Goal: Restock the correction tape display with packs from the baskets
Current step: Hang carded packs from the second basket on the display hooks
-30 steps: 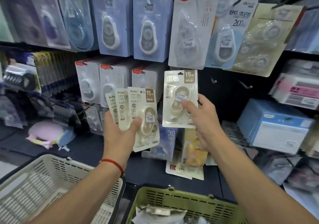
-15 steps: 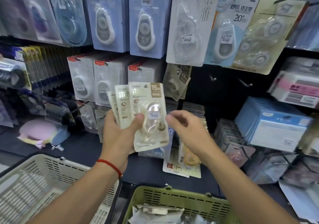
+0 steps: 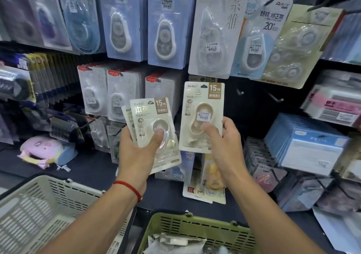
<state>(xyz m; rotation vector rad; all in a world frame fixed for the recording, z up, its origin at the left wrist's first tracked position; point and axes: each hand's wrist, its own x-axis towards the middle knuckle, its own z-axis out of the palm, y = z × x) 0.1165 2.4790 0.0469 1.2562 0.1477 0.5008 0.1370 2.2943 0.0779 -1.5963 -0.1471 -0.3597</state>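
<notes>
Behind, crowded pegs (image 3: 239,93) waited; the right hand (image 3: 224,146) pinched one beige pack (image 3: 202,117), the left hand (image 3: 140,152) gripped perhaps three spare packs (image 3: 154,128), which could slip if its thumb eased

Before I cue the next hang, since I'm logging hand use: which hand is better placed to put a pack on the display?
Right. The right hand holds a single beige 15M pack raised toward the display, while the left hand grips the remaining fanned packs lower down.
</notes>
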